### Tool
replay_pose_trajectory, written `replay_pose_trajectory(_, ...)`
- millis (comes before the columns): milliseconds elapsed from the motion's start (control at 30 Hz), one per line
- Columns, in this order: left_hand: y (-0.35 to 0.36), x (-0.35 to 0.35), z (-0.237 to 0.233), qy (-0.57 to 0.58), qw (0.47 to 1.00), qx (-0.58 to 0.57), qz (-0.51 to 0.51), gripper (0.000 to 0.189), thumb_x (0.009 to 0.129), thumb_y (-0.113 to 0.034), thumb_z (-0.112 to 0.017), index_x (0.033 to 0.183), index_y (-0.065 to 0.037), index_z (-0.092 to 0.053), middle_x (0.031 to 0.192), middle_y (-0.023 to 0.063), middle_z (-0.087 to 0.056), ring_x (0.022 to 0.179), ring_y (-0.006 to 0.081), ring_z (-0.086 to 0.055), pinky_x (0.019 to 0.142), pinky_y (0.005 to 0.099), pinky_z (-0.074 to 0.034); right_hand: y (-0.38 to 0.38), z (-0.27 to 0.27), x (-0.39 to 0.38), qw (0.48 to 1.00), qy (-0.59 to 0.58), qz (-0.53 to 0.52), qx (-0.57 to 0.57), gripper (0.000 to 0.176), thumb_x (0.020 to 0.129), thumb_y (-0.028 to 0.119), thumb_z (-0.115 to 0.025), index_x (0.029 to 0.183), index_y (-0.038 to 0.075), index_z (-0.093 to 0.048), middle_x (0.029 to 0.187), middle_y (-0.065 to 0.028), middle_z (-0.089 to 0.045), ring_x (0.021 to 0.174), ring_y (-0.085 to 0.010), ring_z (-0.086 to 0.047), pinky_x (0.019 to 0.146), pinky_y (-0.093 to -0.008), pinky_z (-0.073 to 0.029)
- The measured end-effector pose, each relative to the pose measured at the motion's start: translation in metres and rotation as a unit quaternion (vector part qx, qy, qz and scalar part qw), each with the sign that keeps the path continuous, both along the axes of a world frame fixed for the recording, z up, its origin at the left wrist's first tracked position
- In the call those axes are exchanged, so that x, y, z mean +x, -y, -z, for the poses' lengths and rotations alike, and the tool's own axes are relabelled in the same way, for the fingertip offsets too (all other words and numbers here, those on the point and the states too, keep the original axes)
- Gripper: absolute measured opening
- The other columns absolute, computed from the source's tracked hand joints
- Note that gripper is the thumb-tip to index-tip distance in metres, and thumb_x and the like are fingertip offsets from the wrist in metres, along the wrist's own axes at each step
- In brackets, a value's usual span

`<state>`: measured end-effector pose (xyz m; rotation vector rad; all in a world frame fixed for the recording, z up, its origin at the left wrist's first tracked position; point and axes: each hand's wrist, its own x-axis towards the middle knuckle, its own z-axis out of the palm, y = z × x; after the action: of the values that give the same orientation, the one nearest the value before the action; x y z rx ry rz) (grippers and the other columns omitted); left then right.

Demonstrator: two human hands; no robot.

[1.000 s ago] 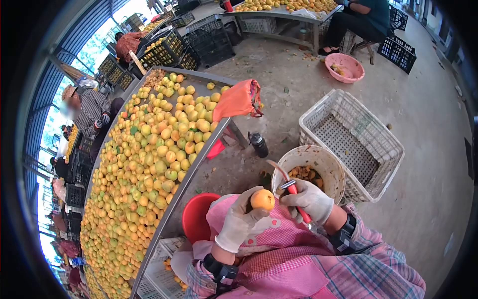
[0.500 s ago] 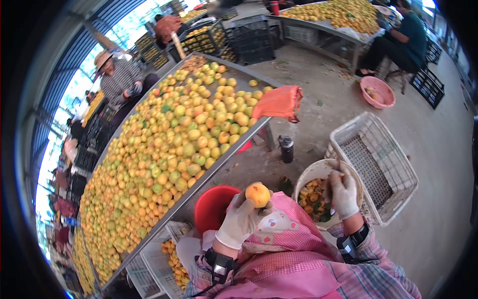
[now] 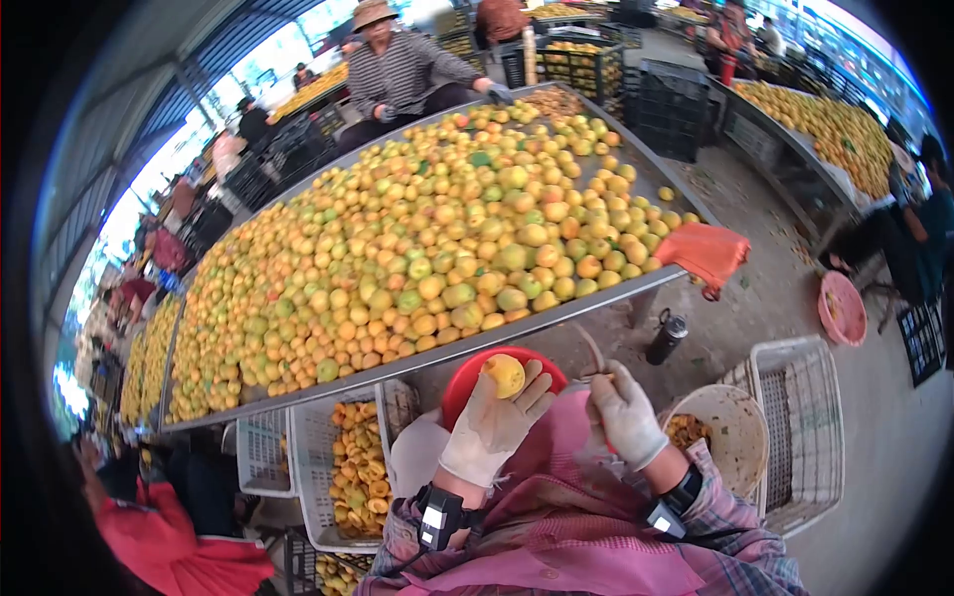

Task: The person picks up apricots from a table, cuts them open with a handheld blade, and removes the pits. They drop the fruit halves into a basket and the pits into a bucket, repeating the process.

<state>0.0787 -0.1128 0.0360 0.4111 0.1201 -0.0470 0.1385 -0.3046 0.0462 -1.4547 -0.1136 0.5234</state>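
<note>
My left hand, in a pale glove, is turned palm up. A yellow apricot rests in it by the thumb, while the other fingers stretch out. My gloved right hand is closed round a small knife whose thin curved blade points up and away. Below the hands is a red bucket, partly hidden by my left hand. Halved apricots fill a white crate to the left. Beside my right forearm, a whitish bucket contains cut fruit scraps.
A metal-edged table heaped with whole apricots stands ahead. An orange cloth hangs at its corner, above a black bottle. A pale crate lies right. One person sits opposite; another in red is at left.
My view has swung left. My right hand has come away from the scrap bucket toward my left hand, bringing the knife. The left fingers have opened out under the apricot.
</note>
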Motion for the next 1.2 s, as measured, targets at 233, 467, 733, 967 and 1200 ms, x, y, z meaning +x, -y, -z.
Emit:
replay_pose_trajectory(233, -0.046, -0.02, 0.002, 0.056, 0.996, 0.027, -0.071, 0.052, 0.093, -0.042, -0.062, 0.131, -0.009, -0.051, 0.13, 0.0091, -0.057, 0.122, 0.0251, -0.053, 0.104, 0.0431, -0.042, -0.084, -0.008, -0.015, 0.949, 0.242, -0.19, -0.062, 0.054, 0.101, 0.022, -0.047, 0.148, 0.004, -0.027, 0.117, -0.0221, -0.062, 0.106, -0.0366, -0.063, 0.087, -0.041, -0.049)
replay_pose_trajectory(467, -0.065, -0.045, -0.009, 0.041, 0.986, 0.093, -0.134, 0.057, 0.092, -0.046, -0.063, 0.132, -0.008, -0.049, 0.126, 0.0061, -0.056, 0.117, 0.022, -0.053, 0.1, 0.0406, -0.043, -0.123, -0.002, -0.026, 0.922, 0.307, -0.228, -0.057, 0.059, 0.101, 0.023, -0.047, 0.15, 0.005, -0.02, 0.129, -0.0241, -0.056, 0.115, -0.0407, -0.057, 0.089, -0.0423, -0.049)
replay_pose_trajectory(733, -0.089, -0.066, 0.015, -0.021, 0.683, 0.714, -0.155, 0.036, 0.101, -0.027, -0.051, 0.129, -0.005, -0.048, 0.12, 0.0116, -0.056, 0.111, 0.0285, -0.054, 0.093, 0.0373, -0.04, -0.137, 0.004, -0.037, 0.919, 0.321, -0.217, -0.076, 0.059, 0.1, 0.025, -0.047, 0.15, 0.006, -0.022, 0.127, -0.0247, -0.057, 0.108, -0.0424, -0.059, 0.085, -0.0443, -0.051)
replay_pose_trajectory(967, -0.094, -0.072, 0.008, -0.006, 0.663, 0.725, -0.189, 0.034, 0.099, -0.014, -0.049, 0.133, -0.008, -0.046, 0.121, 0.0133, -0.056, 0.099, 0.0325, -0.059, 0.084, 0.0374, -0.045, -0.14, -0.013, -0.045, 0.893, 0.354, -0.217, -0.172, 0.061, 0.098, 0.025, -0.049, 0.151, 0.01, -0.023, 0.107, -0.0245, -0.064, 0.081, -0.0449, -0.065, 0.068, -0.0498, -0.053)
replay_pose_trajectory(1200, -0.091, -0.074, 0.018, 0.0, 0.902, 0.408, -0.14, 0.055, 0.099, -0.038, -0.055, 0.14, -0.006, -0.039, 0.129, 0.0068, -0.051, 0.119, 0.0181, -0.049, 0.099, 0.0296, -0.038, -0.141, -0.018, -0.049, 0.879, 0.387, -0.211, -0.181, 0.062, 0.098, 0.025, -0.05, 0.151, 0.011, -0.023, 0.098, -0.0251, -0.066, 0.077, -0.0435, -0.065, 0.064, -0.0478, -0.054)
